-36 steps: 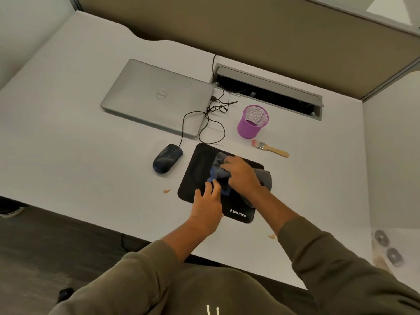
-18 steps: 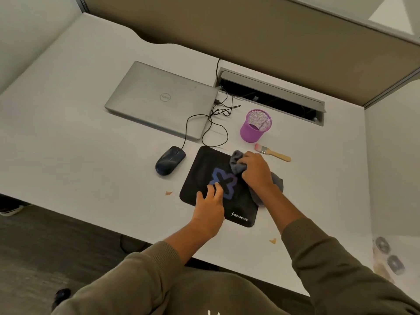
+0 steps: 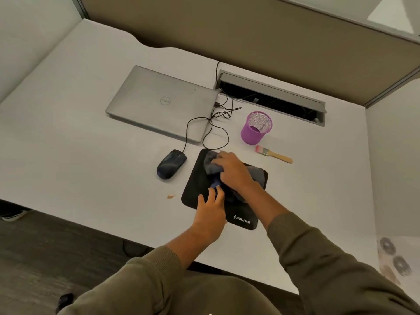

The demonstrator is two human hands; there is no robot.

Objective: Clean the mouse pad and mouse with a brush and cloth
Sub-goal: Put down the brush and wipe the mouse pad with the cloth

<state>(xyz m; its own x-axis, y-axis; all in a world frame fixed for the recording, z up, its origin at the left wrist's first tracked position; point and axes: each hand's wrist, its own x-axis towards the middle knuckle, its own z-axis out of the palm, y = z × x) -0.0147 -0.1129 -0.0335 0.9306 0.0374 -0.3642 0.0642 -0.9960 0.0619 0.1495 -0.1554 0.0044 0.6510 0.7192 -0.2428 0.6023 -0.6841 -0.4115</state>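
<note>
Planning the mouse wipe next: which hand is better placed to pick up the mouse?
Probably the left hand: it is free, pressing the mouse pad beside the mouse; the right hand holds the cloth.

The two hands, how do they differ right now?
The right hand grips the grey cloth on the mouse pad; the left hand holds nothing. The left lies flat with fingers spread on the pad's near part; the right is curled, farther back. Both rest over the pad.
</note>
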